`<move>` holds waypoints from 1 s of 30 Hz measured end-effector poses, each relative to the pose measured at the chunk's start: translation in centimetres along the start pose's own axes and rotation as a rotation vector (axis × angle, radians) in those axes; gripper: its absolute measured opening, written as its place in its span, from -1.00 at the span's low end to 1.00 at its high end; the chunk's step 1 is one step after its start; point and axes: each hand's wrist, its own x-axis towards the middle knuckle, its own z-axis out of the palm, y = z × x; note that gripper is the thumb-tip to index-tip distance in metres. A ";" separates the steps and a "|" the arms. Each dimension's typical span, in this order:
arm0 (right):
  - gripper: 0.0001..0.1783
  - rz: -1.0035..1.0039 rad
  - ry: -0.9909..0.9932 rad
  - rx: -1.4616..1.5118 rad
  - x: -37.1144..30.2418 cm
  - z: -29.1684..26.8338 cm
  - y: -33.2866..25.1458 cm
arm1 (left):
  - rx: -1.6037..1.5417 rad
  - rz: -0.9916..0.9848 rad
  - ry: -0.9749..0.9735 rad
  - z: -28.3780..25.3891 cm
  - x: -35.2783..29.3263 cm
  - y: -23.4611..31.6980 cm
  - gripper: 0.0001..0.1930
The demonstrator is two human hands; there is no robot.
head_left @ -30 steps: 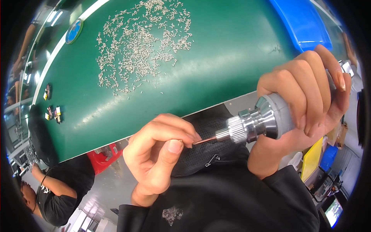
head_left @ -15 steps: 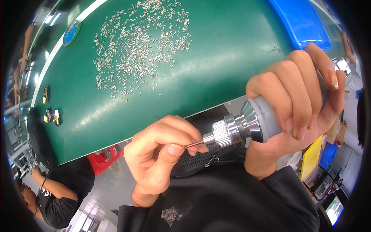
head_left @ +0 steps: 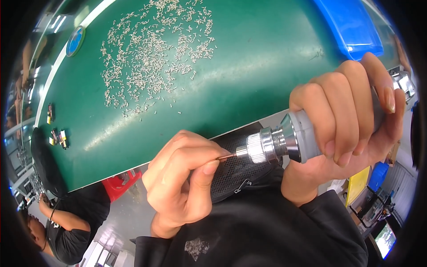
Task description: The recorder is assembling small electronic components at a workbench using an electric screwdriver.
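My right hand [head_left: 344, 115] is wrapped round the grey body of an electric screwdriver [head_left: 301, 137], which lies nearly level with its silver threaded nose pointing left. A thin brown-grey driver bit [head_left: 228, 156] sticks out of the nose sleeve. Thumb and forefinger of my left hand [head_left: 180, 180] pinch the bit at its outer end, and its very tip is hidden between them. Both hands are above my lap, close to the near edge of the green table [head_left: 249, 89].
Many small metal pins [head_left: 151, 58] lie scattered over the table's far middle. A blue tray [head_left: 362, 33] stands far right, a round blue-bottomed dish [head_left: 75, 41] far left. Small dark parts [head_left: 58, 138] lie at left. Below the table's edge is a red stool [head_left: 121, 183]; another person [head_left: 66, 222] sits at left.
My left fingers have shifted away from the screwdriver's nose and now pinch further out along the bit, with the forefinger straighter. The right hand keeps its grip. The whole view has shifted slightly.
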 end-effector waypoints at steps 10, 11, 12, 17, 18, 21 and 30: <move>-0.79 0.100 -0.028 -0.056 0.6 -1.8 -1.2 | 0.020 -0.181 -0.046 0.8 0.5 0.3 -0.94; -0.79 0.097 -0.025 -0.053 0.7 -2.0 -1.2 | 0.022 -0.183 -0.050 0.8 0.6 0.2 -0.94; -0.79 0.107 -0.012 -0.036 0.9 -2.2 -1.3 | 0.027 -0.173 -0.063 0.8 0.6 0.0 -0.97; -0.78 0.028 0.039 0.017 1.6 -2.4 -1.9 | 0.164 -0.182 -0.028 -0.3 2.0 0.5 -0.53; -0.78 0.031 0.040 -0.031 1.8 -2.8 -2.0 | 0.191 -0.210 0.034 -1.1 2.5 0.5 -0.53; -0.79 0.002 0.121 -0.054 1.8 -3.1 -2.1 | 0.420 -0.130 0.060 -4.3 4.7 1.3 -0.73; -0.79 -0.087 0.359 -0.027 0.6 -5.3 -1.5 | 1.023 0.086 0.081 -13.9 22.4 -6.0 -0.81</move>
